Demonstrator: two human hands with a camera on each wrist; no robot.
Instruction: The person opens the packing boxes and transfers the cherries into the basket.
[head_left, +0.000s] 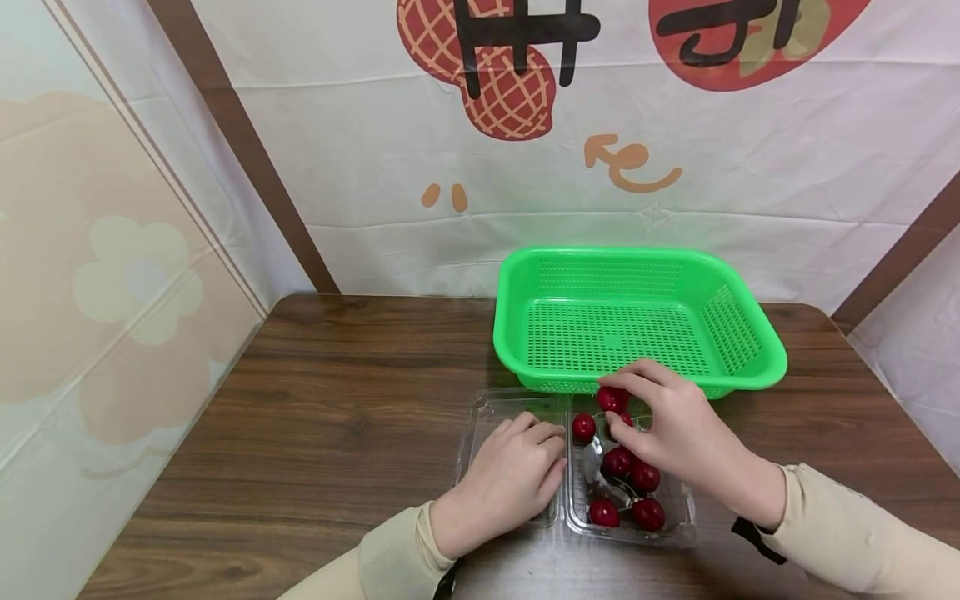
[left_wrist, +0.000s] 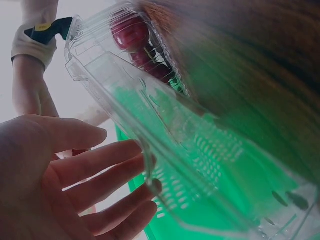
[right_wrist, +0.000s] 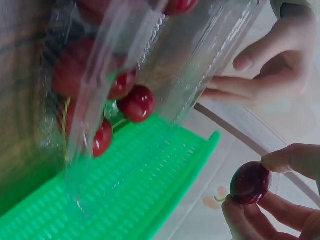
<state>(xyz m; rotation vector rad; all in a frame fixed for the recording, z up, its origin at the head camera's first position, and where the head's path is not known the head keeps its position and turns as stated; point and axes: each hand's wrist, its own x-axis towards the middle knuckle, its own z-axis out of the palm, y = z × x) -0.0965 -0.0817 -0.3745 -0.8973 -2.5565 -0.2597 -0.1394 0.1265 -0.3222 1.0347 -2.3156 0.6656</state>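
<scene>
Between thumb and fingers, my right hand (head_left: 671,421) pinches a dark red cherry (right_wrist: 251,183), held above the far end of a clear plastic clamshell box (head_left: 577,521). Several more cherries (head_left: 617,462) lie in the box's right half, some with stems. My left hand (head_left: 504,477) rests over the box's lid half on the left; in the left wrist view its fingers (left_wrist: 107,157) are extended, with fingertips touching the clear rim, and grip nothing. Just behind the box stands a green plastic basket (head_left: 772,358) with perforated sides and floor.
The box and basket stand on a dark wood-grain table (head_left: 322,400). A white printed cloth (head_left: 360,158) hangs behind the table's far edge, and another cloth (head_left: 142,275) hangs along the left side.
</scene>
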